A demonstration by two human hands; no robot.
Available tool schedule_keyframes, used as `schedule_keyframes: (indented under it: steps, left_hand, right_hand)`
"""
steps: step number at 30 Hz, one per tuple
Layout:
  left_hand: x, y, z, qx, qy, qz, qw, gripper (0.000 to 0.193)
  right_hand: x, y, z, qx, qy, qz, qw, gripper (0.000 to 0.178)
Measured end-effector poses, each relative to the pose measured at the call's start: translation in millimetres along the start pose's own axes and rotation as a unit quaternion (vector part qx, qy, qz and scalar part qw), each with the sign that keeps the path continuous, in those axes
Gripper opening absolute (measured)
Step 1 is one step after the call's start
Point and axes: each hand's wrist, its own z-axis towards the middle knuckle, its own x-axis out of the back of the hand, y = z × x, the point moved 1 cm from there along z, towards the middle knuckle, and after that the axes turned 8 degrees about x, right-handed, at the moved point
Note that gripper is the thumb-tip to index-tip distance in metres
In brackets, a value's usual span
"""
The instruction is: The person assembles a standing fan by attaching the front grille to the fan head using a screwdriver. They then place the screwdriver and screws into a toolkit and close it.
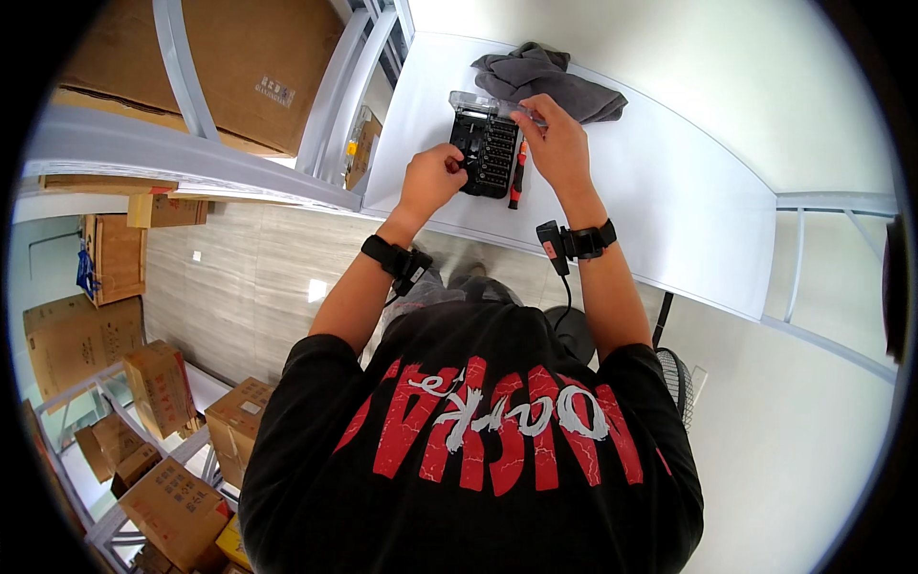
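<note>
A black screwdriver bit case (490, 165) lies on the white table, with rows of small bits in its right part. Its clear lid (468, 99) is raised along the far edge. My right hand (557, 143) is closed, thumb and fingers pinching the lid's right corner. At the case's left edge, my left hand (435, 179) is closed with fingertips over the black compartment; what they grip is hidden. A red and black screwdriver (517, 177) lies along the case's right side, below my right hand.
A crumpled grey cloth (555, 84) lies behind the case on the white table (669, 201). Left of the table stands a metal shelf (229, 158) with a large cardboard box (239, 67). More cardboard boxes (177, 507) fill racks at lower left. A fan (674, 383) stands at my right.
</note>
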Motion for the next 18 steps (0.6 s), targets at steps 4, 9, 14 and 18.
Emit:
schedule_keyframes:
  steps: [4,9,14,18]
  left_hand:
    - [-0.1,1.3,10.3,0.012,-0.022,-0.064,0.998,0.024]
    - [-3.6,-0.2,16.6,0.01,-0.059,-0.035,0.998,0.024]
    - [1.8,-1.6,17.2,-0.032,-0.102,-0.012,0.994,0.026]
    - [1.3,1.0,17.6,-0.061,-0.102,0.023,0.993,0.027]
  right_hand:
    - [-1.4,3.3,-0.6,0.003,0.005,-0.002,1.0,0.025]
    - [-0.6,0.6,0.0,-0.012,-0.001,0.009,1.0,0.026]
    - [1.3,1.1,0.5,-0.035,-0.022,-0.001,0.999,0.027]
    - [-2.2,4.6,-0.5,0.004,0.017,0.004,1.0,0.026]
